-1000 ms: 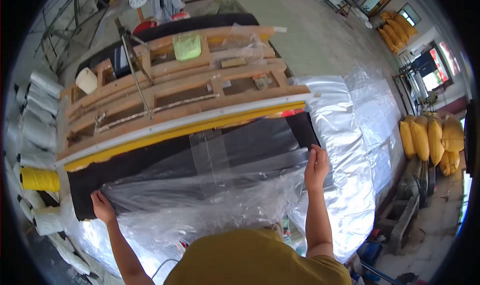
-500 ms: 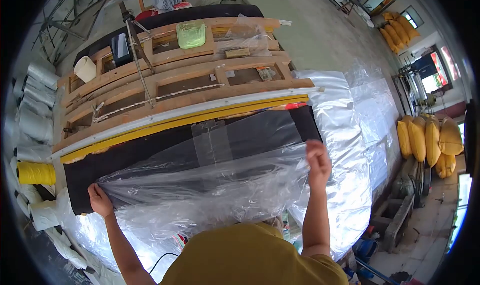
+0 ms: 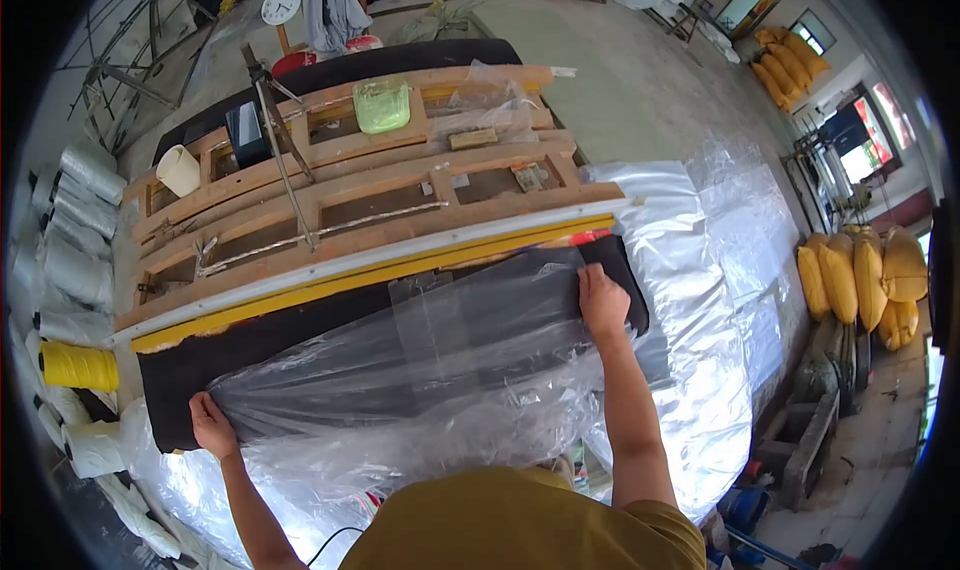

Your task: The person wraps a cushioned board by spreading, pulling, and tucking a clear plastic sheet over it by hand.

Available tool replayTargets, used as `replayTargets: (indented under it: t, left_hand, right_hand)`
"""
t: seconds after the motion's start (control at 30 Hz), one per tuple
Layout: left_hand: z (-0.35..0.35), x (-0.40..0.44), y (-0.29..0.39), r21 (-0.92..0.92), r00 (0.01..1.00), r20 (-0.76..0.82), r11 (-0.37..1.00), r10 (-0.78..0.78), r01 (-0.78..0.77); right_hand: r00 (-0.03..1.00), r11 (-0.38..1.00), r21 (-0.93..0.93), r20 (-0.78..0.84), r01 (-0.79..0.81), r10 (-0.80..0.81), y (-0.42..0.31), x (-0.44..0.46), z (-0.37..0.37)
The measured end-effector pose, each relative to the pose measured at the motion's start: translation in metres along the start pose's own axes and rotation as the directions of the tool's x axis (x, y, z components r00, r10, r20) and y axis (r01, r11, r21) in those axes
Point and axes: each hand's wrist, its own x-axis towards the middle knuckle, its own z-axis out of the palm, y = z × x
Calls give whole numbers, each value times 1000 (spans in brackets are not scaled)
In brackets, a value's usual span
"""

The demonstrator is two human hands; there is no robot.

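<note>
A clear plastic sheet (image 3: 440, 355) stretches between my two hands over a strip of black fabric (image 3: 300, 335). My left hand (image 3: 212, 425) is closed on the sheet's left corner, low on the black fabric. At the right end, my right hand (image 3: 605, 300) grips the sheet's upper edge in a fist. Between the hands the sheet lies in taut folds, and its lower part bunches up near my body. Along the fabric's far edge runs a yellow strip (image 3: 380, 290) under a white rail (image 3: 370, 262).
Behind the rail is a wooden frame (image 3: 380, 210) with a metal stand (image 3: 280, 140), a green plastic container (image 3: 382, 106) and a white cup (image 3: 178, 170) on it. Silver film (image 3: 690, 370) spreads to the right. A yellow twine spool (image 3: 80, 366) stands at the left; yellow sacks (image 3: 860, 280) are far right.
My right hand has moved left and slightly up, drawing the plastic sheet farther over the black fabric. My left hand keeps its hold on the corner. The whole view has shifted slightly downward.
</note>
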Motion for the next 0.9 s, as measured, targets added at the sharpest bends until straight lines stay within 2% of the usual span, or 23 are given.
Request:
replayTargets:
  t: [0.03,0.07,0.13,0.2,0.23,0.27,0.33,0.37,0.4,0.47,0.53,0.57,0.6,0.63,0.67,0.7,0.73,0.77,0.8,0.83,0.87,0.9]
  left_hand:
    - [2,0,-2,-1,1000,-7,1000,-11,11]
    - [4,1,-4,-19,1000,-5,1000,-20,20]
    - [1,-1,-1,-44,999,3,998,-48,48]
    - [1,-1,4,-68,1000,-7,997,-30,29]
    - [2,-1,2,-65,1000,6,998,-21,22]
    - [0,0,-2,-63,1000,22,998,-10,11]
    - [-3,-2,-33,-243,997,-43,968,56,-65]
    - [-3,-5,-45,-331,993,-89,938,76,-102]
    - [-16,-13,-48,-307,999,-5,950,-52,48]
    - [-42,-20,-40,-294,993,57,949,-101,113]
    - [-43,-20,-42,-222,996,-18,972,-87,80]
    - [-44,-20,-38,-214,994,-57,974,-91,77]
    - [-46,-22,-36,-205,991,-95,976,-98,77]
    - [-47,-25,-49,-170,990,-35,977,-134,126]
    - [-45,-30,-52,-173,985,-62,974,-159,146]
    - [-46,-34,-46,-177,979,-89,970,-182,164]
    - [-49,-37,-34,-178,970,-120,966,-209,186]
    - [-53,-37,-23,-162,965,-65,957,-254,241]
    - [-29,-47,-73,-298,976,-15,932,-219,204]
    - [-27,-41,-68,-301,983,-73,944,-168,139]
    - [-18,-37,-68,-726,944,26,643,-327,243]
    - [-23,-28,-30,-913,826,208,199,-524,356]
  right_hand:
    - [996,976,-214,69,-39,55,6,9,5]
    - [994,991,-126,-106,-38,25,16,9,5]
    - [964,994,97,-265,42,-15,7,4,-9]
    - [900,929,9,-251,370,-356,-28,-1,-19]
    - [936,936,17,-13,351,-351,-49,-4,-25]
    - [918,917,-45,-15,396,-397,-51,-15,-13]
    - [857,848,-173,-39,501,-514,-50,-15,14]
    - [872,862,-155,-12,482,-490,-48,-20,16]
    - [878,868,-141,24,476,-478,-40,-32,15]
    - [889,881,-117,79,458,-452,-28,-45,17]
    - [896,890,-112,29,443,-442,-28,-23,25]
    - [878,878,-102,-57,468,-474,-22,-12,32]
    - [902,904,-68,-70,423,-427,-24,-2,32]
    - [923,926,-32,-78,376,-377,-27,6,32]
    - [944,947,3,-80,322,-321,-30,12,32]
    - [928,941,51,-190,335,-320,-35,16,31]
    - [938,938,92,-129,334,-321,-34,19,31]
    - [942,931,138,-62,337,-331,-27,24,31]
    - [937,921,192,18,339,-349,-21,26,34]
    - [932,909,220,5,354,-364,-11,29,37]
    - [923,892,255,-6,373,-385,-4,33,44]
    - [936,862,366,-173,351,-307,-9,29,38]
